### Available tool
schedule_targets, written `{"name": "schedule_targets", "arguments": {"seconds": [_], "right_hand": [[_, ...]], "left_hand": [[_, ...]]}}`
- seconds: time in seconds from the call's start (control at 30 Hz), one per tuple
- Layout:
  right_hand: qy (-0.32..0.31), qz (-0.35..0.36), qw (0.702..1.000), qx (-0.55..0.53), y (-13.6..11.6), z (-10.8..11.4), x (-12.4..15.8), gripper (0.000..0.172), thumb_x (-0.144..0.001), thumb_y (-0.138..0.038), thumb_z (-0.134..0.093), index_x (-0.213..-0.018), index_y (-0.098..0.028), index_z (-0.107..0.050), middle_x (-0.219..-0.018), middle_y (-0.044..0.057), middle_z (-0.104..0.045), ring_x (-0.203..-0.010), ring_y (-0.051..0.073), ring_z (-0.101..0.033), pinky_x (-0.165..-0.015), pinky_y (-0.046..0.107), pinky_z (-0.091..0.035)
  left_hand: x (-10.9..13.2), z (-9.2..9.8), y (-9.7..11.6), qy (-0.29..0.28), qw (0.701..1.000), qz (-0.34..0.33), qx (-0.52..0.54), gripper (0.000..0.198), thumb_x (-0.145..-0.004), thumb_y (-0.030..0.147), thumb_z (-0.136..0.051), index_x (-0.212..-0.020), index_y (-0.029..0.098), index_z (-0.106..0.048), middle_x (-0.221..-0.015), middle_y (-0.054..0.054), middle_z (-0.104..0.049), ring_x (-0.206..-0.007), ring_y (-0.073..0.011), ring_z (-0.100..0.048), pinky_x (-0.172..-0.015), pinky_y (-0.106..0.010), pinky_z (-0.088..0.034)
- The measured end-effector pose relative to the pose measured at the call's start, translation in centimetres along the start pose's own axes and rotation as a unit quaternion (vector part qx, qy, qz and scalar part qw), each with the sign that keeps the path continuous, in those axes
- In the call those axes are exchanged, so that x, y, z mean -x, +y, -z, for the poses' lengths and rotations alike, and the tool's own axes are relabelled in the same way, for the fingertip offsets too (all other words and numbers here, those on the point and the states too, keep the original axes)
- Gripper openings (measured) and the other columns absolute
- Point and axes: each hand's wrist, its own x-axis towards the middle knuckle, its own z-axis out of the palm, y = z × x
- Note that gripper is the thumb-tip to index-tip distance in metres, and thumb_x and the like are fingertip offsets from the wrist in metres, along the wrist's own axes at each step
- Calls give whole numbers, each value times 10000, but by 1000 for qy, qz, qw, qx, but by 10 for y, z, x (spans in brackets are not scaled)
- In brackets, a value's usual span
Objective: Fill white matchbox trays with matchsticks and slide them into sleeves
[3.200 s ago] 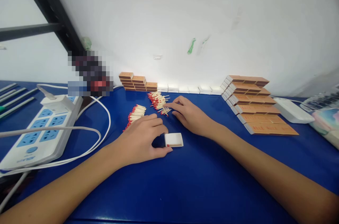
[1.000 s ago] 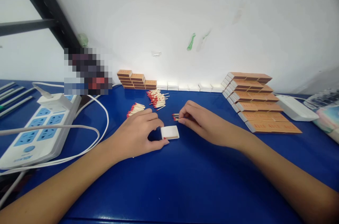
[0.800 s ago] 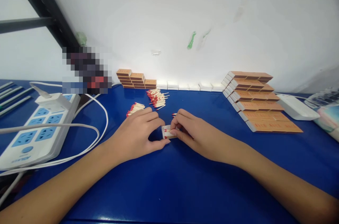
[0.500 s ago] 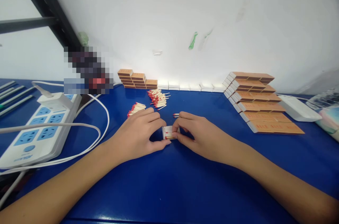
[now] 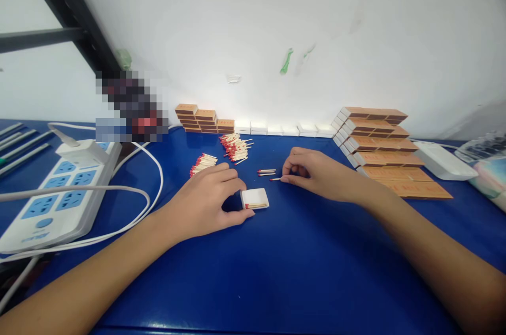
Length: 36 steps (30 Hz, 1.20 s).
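My left hand (image 5: pixel 213 195) has thumb and fingers around the left end of a small white matchbox tray (image 5: pixel 256 197) on the blue table (image 5: pixel 253 282). A few matches (image 5: pixel 256 206) lie along the tray's near side. To the right and a little farther back, my right hand (image 5: pixel 306 171) pinches a single match (image 5: pixel 275 180) by its plain end, its red head pointing left. Beside it lie a few loose matches (image 5: pixel 266 172). Two heaps of red-headed matches, one (image 5: pixel 203 163) just behind my left hand and a larger one (image 5: pixel 236 147), are farther back.
Stacked matchboxes stand at the back left (image 5: pixel 201 120) and right (image 5: pixel 385 150), with a row of white trays (image 5: pixel 276 128) between them along the wall. On the left are a power strip (image 5: pixel 75 203) and looping white cables (image 5: pixel 160 176). A white device (image 5: pixel 445 161) sits far right.
My right hand has moved from the tray back and to the right, with a match in its fingers. The inside of the tray is now uncovered; my left hand stays at its left end.
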Motion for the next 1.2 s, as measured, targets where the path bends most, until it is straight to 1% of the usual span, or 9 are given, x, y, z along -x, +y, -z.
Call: {"name": "schedule_targets", "arguments": {"seconds": [0.1, 0.23, 0.33, 0.43, 0.7, 0.9, 1.03, 1.1, 1.2], "right_hand": [[-11, -4, 1000, -12, -5, -7, -1, 223, -1036, -387, -573, -946, -228, -702, -990, 54, -617, -775, 177, -580, -698, 330, -467], [31, 5, 999, -13, -16, -18, -3, 210, -1048, -358, -562, -934, -220, -671, -977, 49, -605, -780, 172, -569, -707, 322, -458], [50, 11, 999, -13, -15, -23, -5, 146, -1040, -345, -593, -997, -230, -672, -968, 37, -590, -791, 172, -564, -710, 314, -455], [56, 24, 998, -19, -12, -26, -6, 146, -1053, -346, -582, -1061, -240, -683, -971, 35, -584, -779, 170, -558, -709, 312, -454], [48, 33, 998, -23, -14, -27, -6, 193, -1086, -341, -530, -985, -215, -639, -1022, 50, -610, -826, 176, -607, -742, 320, -465], [50, 56, 996, -54, -47, -28, 4, 152, -1088, -324, -546, -1032, -228, -651, -971, 27, -589, -793, 164, -576, -703, 297, -451], [23, 73, 997, -34, -65, -33, 8, 137, -1082, -271, -542, -1020, -212, -649, -1043, 41, -598, -749, 145, -567, -666, 301, -443], [38, 68, 997, -24, -62, -34, 6, 126, -1074, -272, -557, -1033, -216, -662, -1052, 43, -599, -758, 151, -581, -678, 310, -457], [110, 36, 993, -6, -39, -33, -1, 108, -1048, -300, -604, -1073, -224, -677, -1054, 49, -604, -813, 174, -610, -737, 335, -489]], "left_hand": [[0, 0, 0, -2, 1000, -2, -2, 264, -925, 424, -781, -985, 169, -750, -855, -20, -677, -819, -194, -595, -708, -336, -445], [0, 0, 1, -1, 1000, -8, -7, 261, -930, 419, -776, -982, 165, -751, -831, -17, -667, -816, -196, -590, -702, -339, -444], [0, 1, 2, -2, 1000, -6, -5, 262, -928, 421, -779, -984, 167, -750, -843, -18, -671, -823, -195, -591, -703, -341, -453], [0, 0, 1, -3, 1000, -2, -4, 266, -928, 428, -778, -996, 172, -749, -847, -16, -672, -819, -193, -590, -701, -342, -457], [1, -1, -1, 8, 1000, -3, -13, 270, -929, 435, -774, -986, 173, -747, -840, -16, -670, -813, -194, -597, -704, -345, -459], [1, -1, 0, 27, 999, -1, -31, 248, -924, 416, -781, -976, 176, -743, -861, -19, -692, -816, -198, -612, -728, -348, -469], [1, -2, 1, 35, 999, -5, -38, 246, -935, 413, -765, -967, 170, -737, -849, -26, -688, -815, -203, -612, -729, -347, -469], [1, -1, 1, 33, 999, -2, -38, 240, -936, 412, -762, -972, 175, -737, -848, -25, -687, -815, -202, -613, -723, -344, -467], [0, -1, 1, 27, 999, 2, -33, 243, -933, 418, -767, -982, 182, -738, -845, -21, -688, -809, -199, -615, -708, -339, -462]]}}
